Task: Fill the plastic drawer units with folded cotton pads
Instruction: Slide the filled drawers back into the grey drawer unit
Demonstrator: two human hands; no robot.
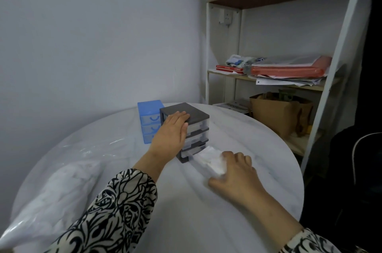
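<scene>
A dark grey drawer unit (192, 115) with three clear drawers stands on the round white table (258, 141). My left hand (171, 130) rests flat on its top front edge, fingers straight. The bottom drawer (208, 158) is pulled out toward me and holds white folded cotton pads. My right hand (235, 174) lies over the drawer's front end, fingers curled over the pads and the drawer front. Behind the grey unit stands a blue drawer unit (149, 117), its drawers closed.
A large clear plastic bag (60, 186) of white cotton pads lies on the table's left side. A shelf rack (268, 75) with papers, folders and a brown paper bag stands to the right. A dark chair (355, 149) is close at the right edge.
</scene>
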